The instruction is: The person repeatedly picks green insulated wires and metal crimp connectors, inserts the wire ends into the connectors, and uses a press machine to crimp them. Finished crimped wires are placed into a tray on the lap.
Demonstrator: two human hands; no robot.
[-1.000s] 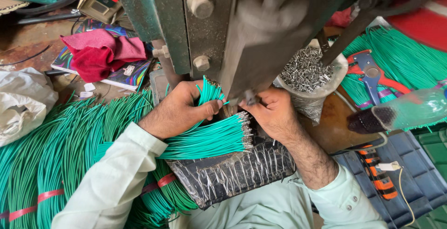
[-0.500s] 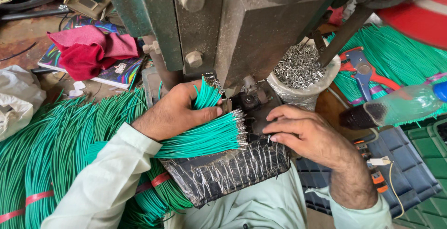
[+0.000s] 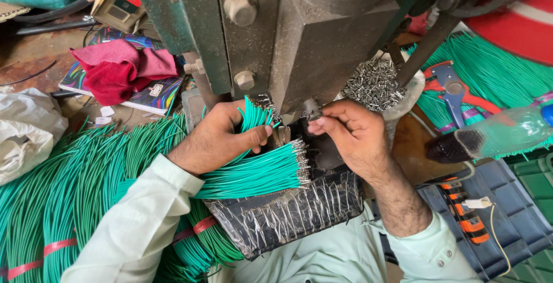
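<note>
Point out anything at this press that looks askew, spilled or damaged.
Nothing is plainly damaged. The bench is cluttered: a red cloth lies crumpled over a colourful book, and a clear bottle lies on its side at right. The left hand grips a green wire bundle neatly.

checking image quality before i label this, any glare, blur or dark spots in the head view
Head view: sharp on the left hand and green wire bundle; glare streaks on the black plastic wrap; press machine dark and shadowed; edges bend slightly, wide-lens distortion.

One head-worn camera looks steeply down, close over the press [image 3: 299, 41] and both forearms. The machine fills the upper frame. No second view.
</note>
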